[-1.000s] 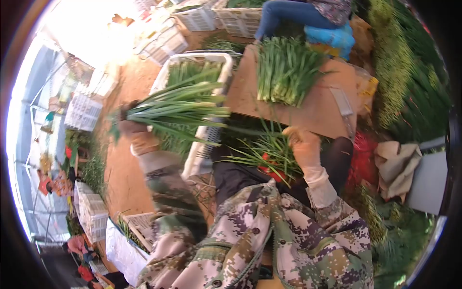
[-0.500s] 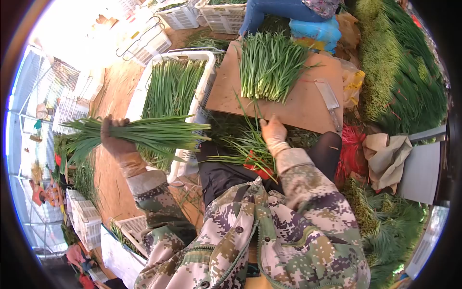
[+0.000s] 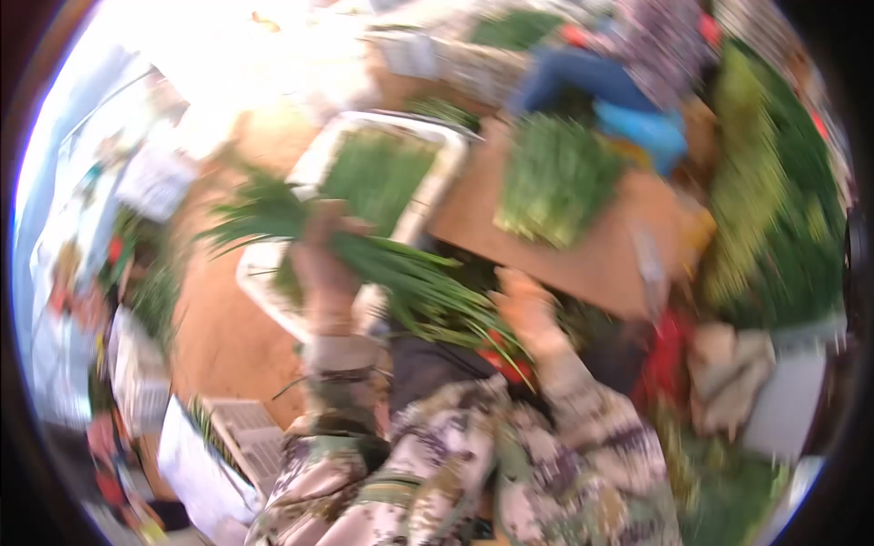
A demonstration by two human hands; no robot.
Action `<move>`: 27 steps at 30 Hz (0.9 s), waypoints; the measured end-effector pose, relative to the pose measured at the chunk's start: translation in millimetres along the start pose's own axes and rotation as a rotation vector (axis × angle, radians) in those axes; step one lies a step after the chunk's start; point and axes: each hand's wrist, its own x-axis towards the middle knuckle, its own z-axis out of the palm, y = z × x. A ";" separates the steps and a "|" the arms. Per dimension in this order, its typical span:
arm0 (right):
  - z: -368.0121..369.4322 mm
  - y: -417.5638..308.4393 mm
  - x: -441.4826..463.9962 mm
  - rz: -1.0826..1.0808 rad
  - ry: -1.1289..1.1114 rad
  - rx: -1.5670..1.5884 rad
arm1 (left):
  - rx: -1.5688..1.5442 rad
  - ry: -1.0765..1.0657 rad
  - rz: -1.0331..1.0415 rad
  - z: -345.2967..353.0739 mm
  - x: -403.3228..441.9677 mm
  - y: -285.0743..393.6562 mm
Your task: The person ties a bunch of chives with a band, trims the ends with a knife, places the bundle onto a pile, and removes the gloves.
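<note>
My left hand [image 3: 325, 250], in a dark glove, is closed around a bunch of long green chives [image 3: 405, 273]. The bunch slants across my lap, its cut ends pointing right toward my other hand. My right hand [image 3: 530, 314] is beside those ends, near the front edge of a brown board [image 3: 473, 223]; motion blur hides what its fingers do. On the board lies a thick pile of chives [image 3: 555, 177], with a knife [image 3: 648, 259] to its right. Left of the board stands a white crate [image 3: 437, 182] filled with chives [image 3: 378, 182].
Heaped greens [image 3: 751, 182] line the right side. A beige cloth or sack [image 3: 728, 378] and red strands [image 3: 667, 359] lie by my right knee. Across the board sits a person in jeans [image 3: 583, 77], beside a blue bag [image 3: 646, 136]. More crates [image 3: 241, 446] stand at the lower left.
My left hand has brought the chives inward to the right, over my lap, tilting their cut ends downward. The camera view has shifted and blurred. My right hand stays near the board's front edge.
</note>
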 end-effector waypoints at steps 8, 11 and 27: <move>-51.4 -82.1 34.2 0.076 -0.007 1.373 | -0.018 -0.188 -0.034 90.1 -51.8 -49.2; -53.0 -90.1 26.3 -0.211 0.116 0.708 | -0.079 -0.247 -0.200 87.9 -57.7 -39.5; -98.0 -93.4 24.7 0.165 0.111 1.727 | 0.540 -0.942 -0.119 0.5 -42.2 -77.6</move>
